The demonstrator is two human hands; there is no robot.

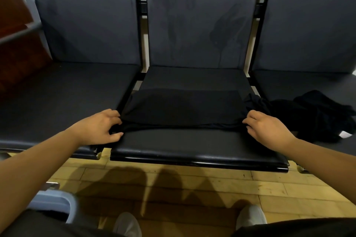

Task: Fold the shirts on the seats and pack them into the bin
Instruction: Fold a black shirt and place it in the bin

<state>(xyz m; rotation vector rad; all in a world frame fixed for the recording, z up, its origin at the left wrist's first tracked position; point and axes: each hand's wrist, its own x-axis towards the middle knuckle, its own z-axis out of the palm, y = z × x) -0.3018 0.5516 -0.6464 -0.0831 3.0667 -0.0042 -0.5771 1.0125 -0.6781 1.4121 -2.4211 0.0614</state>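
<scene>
The black shirt (183, 107) lies across the middle seat (192, 148), its 2 near corners pinched by left hand (100, 129) and right hand (267, 129) fingers.

Reddish-brown wooden furniture (17, 48) stands at left; yellow wood flooring (212, 183) below.

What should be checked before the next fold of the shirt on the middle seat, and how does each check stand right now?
1. Left hand grips the left edge of the shirt: ok.
2. Right hand grips the right edge: ok.
3. Shirt lies smooth across the middle seat: mostly ok, but bunched at its right end.
4. Shirt is separate from the pile of clothes on the right seat: cannot tell, black against black.
5. Bin is close, on the floor at lower left: ok.
6. Bin has room: cannot tell, its inside is hidden.
</scene>
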